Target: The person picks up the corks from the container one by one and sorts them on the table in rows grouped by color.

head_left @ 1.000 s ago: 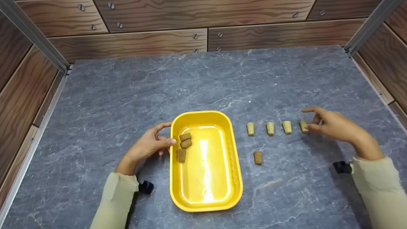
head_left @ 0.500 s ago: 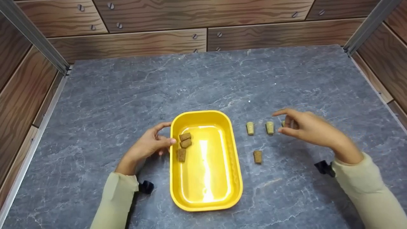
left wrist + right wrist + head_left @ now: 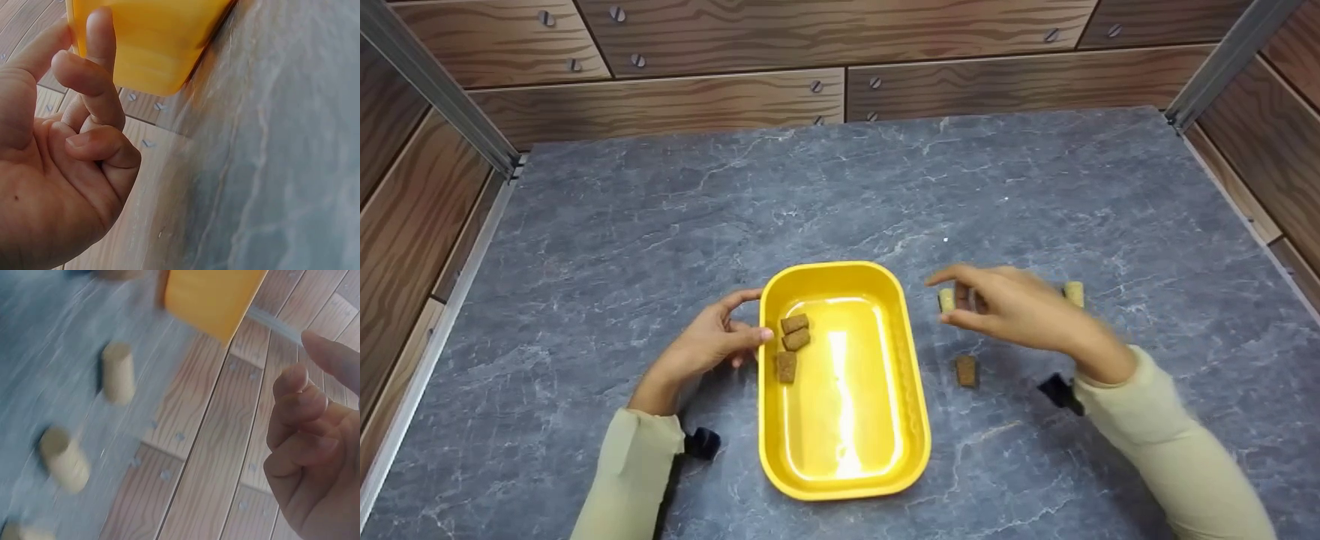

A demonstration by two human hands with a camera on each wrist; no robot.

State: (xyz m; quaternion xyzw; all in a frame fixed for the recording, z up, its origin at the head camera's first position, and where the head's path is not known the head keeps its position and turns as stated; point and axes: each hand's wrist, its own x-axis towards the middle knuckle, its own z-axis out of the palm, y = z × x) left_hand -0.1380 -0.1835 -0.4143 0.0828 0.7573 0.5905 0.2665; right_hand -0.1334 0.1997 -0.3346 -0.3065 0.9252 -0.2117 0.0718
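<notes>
In the head view my left hand (image 3: 709, 337) grips the left rim of a yellow plastic tray (image 3: 921, 420), thumb over the edge and fingers outside. Three brown tapered corks (image 3: 787, 367) lie inside along the left wall. My right hand (image 3: 1016, 309) is above a row of pale corks, holding nothing, with thumb and index finger apart. One pale cork (image 3: 946, 300) shows near those two fingertips and another pale cork (image 3: 1073, 292) behind the hand; the hand covers the middle of the row. Pale corks (image 3: 119, 374) also appear in the right wrist view.
A single brown cork (image 3: 966, 371) lies on the grey marbled table (image 3: 720, 202), between the tray and my right forearm. Wood-patterned panels (image 3: 705, 105) enclose the table at the back and both sides.
My right hand has swept left along the pale corks, from the far-right one to the one nearest the tray. My left hand and the tray stay in place.
</notes>
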